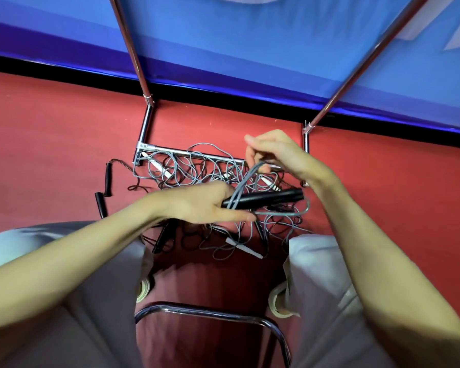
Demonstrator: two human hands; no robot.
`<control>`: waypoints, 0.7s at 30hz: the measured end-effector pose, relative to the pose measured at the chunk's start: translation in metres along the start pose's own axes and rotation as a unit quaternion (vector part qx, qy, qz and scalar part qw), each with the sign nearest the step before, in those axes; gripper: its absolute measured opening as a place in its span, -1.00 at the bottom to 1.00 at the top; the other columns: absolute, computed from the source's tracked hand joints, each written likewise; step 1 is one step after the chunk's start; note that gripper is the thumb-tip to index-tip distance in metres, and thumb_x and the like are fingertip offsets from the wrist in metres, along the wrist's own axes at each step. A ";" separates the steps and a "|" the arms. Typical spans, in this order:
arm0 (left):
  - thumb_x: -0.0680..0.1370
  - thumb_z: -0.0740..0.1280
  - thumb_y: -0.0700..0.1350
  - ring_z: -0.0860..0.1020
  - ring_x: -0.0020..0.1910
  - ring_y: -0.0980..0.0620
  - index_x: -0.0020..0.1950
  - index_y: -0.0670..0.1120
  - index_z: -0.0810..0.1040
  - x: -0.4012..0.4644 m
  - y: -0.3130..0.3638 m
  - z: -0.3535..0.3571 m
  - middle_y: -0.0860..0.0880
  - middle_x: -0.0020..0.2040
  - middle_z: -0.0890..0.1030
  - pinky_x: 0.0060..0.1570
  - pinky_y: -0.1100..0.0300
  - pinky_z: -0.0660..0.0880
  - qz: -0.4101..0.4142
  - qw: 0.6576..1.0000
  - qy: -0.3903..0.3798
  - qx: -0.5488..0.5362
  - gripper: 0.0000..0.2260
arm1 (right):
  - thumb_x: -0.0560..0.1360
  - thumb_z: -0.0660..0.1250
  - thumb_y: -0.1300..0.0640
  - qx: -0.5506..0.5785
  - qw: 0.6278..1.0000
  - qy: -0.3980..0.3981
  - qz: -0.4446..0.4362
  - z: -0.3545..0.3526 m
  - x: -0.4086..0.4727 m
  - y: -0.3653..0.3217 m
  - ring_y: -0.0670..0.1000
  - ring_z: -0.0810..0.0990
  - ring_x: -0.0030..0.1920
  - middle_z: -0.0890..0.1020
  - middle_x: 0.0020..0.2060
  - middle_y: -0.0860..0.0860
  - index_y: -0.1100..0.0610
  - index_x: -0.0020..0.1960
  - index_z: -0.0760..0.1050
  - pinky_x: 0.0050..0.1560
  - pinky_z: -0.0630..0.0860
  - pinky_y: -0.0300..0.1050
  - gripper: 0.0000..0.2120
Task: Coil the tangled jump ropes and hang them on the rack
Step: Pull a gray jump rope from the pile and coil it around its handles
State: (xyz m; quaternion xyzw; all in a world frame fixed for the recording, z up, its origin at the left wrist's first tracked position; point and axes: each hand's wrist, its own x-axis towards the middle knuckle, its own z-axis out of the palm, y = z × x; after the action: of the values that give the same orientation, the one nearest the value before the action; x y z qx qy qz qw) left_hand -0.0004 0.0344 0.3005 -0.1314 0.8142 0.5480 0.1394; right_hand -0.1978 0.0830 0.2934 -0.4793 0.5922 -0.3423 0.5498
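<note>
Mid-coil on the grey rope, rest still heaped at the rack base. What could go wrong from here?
1. The grey rope runs from the right hand down into the tangled pile; pulling may tighten knots or drag other ropes along.
2. Some of the pile lies over the rack's base bar, so a strand could snag there.
3. The left hand holds the black handles and only a few loops; they may slip loose.

views: one, head-worn wide-angle | aim: forward and steeply down over the person's knees to the red floor (64, 134) | range: close, both forearms entering from 7 and 5 o'clock | far field: blue wall (250, 49) at 12 o'clock, chrome rack (191, 153) base at centre | overlap: none, single view
</note>
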 end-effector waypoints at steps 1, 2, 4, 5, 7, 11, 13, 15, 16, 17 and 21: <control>0.46 0.31 0.19 0.21 -0.51 0.14 -0.31 0.05 0.58 0.000 0.006 -0.002 0.12 -0.49 0.26 -0.48 0.29 0.19 0.011 0.999 0.018 -0.033 -0.73 | 0.64 0.13 0.08 0.035 0.999 0.015 0.011 -0.001 0.003 0.006 -0.13 0.35 -0.57 0.43 -0.59 -0.03 0.26 -0.34 0.51 -0.48 0.27 -0.35 -0.54; 0.50 0.32 0.12 0.21 -0.53 0.16 -0.39 0.13 0.55 -0.002 0.010 -0.005 0.12 -0.53 0.28 -0.49 0.30 0.18 0.022 0.998 0.035 -0.052 -0.74 | 0.64 0.12 0.07 0.061 0.998 0.026 0.023 0.001 0.005 0.009 -0.16 0.36 -0.58 0.44 -0.59 -0.05 0.24 -0.34 0.51 -0.51 0.26 -0.38 -0.54; 0.57 0.31 -0.02 0.24 -0.58 0.18 -0.42 0.25 0.55 -0.002 0.015 -0.013 0.11 -0.58 0.32 -0.52 0.30 0.19 0.027 0.990 0.092 -0.100 -0.65 | 0.63 0.17 0.09 0.074 0.995 0.056 0.030 0.007 0.011 0.019 -0.24 0.40 -0.56 0.48 -0.58 -0.14 0.10 -0.37 0.57 -0.49 0.29 -0.42 -0.58; 0.57 0.30 -0.04 0.26 -0.59 0.16 -0.40 0.23 0.57 -0.002 0.014 -0.017 0.09 -0.59 0.34 -0.54 0.30 0.21 0.024 0.985 0.117 -0.127 -0.64 | 0.58 0.23 0.12 0.073 0.994 0.075 0.023 0.010 0.014 0.022 -0.27 0.39 -0.55 0.49 -0.57 -0.15 0.03 -0.40 0.58 -0.49 0.29 -0.43 -0.61; 0.55 0.27 0.02 0.26 -0.62 0.11 -0.40 0.01 0.53 -0.002 0.010 -0.026 0.06 -0.59 0.33 -0.59 0.31 0.20 0.004 0.965 0.172 -0.196 -0.68 | 0.54 0.21 0.17 0.066 0.993 0.096 0.021 0.016 0.015 0.020 -0.22 0.30 -0.61 0.43 -0.59 -0.10 0.07 -0.43 0.53 -0.56 0.21 -0.41 -0.62; 0.58 0.22 0.11 0.17 -0.62 0.11 -0.34 -0.07 0.35 -0.001 -0.002 -0.040 0.06 -0.55 0.24 -0.58 0.36 0.10 -0.054 0.900 0.302 -0.310 -0.62 | 0.69 0.02 0.06 -0.044 0.992 0.115 0.014 0.023 0.012 0.009 -0.16 0.23 -0.61 0.34 -0.62 -0.07 0.15 -0.33 0.43 -0.51 0.20 -0.35 -0.53; 0.63 0.19 0.12 0.15 -0.61 0.10 -0.32 -0.08 0.36 0.001 -0.009 -0.045 0.04 -0.54 0.23 -0.57 0.35 0.07 -0.077 0.873 0.354 -0.328 -0.60 | 0.67 0.07 0.00 -0.105 0.986 0.133 -0.001 0.026 0.012 0.009 -0.15 0.26 -0.55 0.35 -0.61 -0.14 0.10 -0.24 0.44 -0.43 0.24 -0.22 -0.62; 0.64 0.18 0.13 0.15 -0.63 0.12 -0.31 -0.10 0.38 0.005 -0.016 -0.048 0.05 -0.57 0.23 -0.58 0.37 0.08 -0.096 0.850 0.392 -0.337 -0.58 | 0.62 0.13 -0.05 -0.155 0.980 0.124 -0.029 0.034 0.011 0.011 -0.09 0.28 -0.50 0.36 -0.58 -0.17 0.03 -0.15 0.44 -0.38 0.24 -0.14 -0.75; 0.64 0.18 0.13 0.15 -0.64 0.13 -0.31 -0.11 0.38 0.009 -0.019 -0.047 0.07 -0.58 0.23 -0.59 0.38 0.08 -0.102 0.840 0.407 -0.344 -0.58 | 0.61 0.16 -0.03 -0.178 0.977 0.111 -0.044 0.038 0.011 0.010 -0.06 0.28 -0.49 0.35 -0.57 -0.16 0.01 -0.12 0.45 -0.37 0.24 -0.10 -0.81; 0.64 0.18 0.13 0.15 -0.65 0.13 -0.31 -0.12 0.39 0.012 -0.021 -0.047 0.08 -0.60 0.23 -0.59 0.38 0.08 -0.111 0.832 0.420 -0.346 -0.57 | 0.61 0.19 0.02 -0.200 0.973 0.102 -0.056 0.041 0.011 0.008 -0.03 0.28 -0.47 0.34 -0.56 -0.14 0.02 -0.10 0.46 -0.37 0.25 -0.09 -0.85; 0.64 0.18 0.13 0.17 -0.67 0.12 -0.34 -0.08 0.36 0.025 -0.037 -0.043 0.10 -0.62 0.24 -0.58 0.34 0.09 -0.159 0.830 0.456 -0.281 -0.58 | 0.61 0.22 0.16 -0.214 0.972 0.083 -0.057 0.039 0.010 0.004 -0.03 0.30 -0.45 0.38 -0.50 -0.06 0.16 -0.02 0.54 -0.33 0.26 -0.12 -0.87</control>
State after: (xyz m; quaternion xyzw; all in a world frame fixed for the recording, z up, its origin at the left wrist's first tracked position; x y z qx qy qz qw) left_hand -0.0134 -0.0209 0.2750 -0.5272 0.5642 0.6014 -0.2050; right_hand -0.1592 0.0792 0.2801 -0.5885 0.6671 -0.2774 0.3629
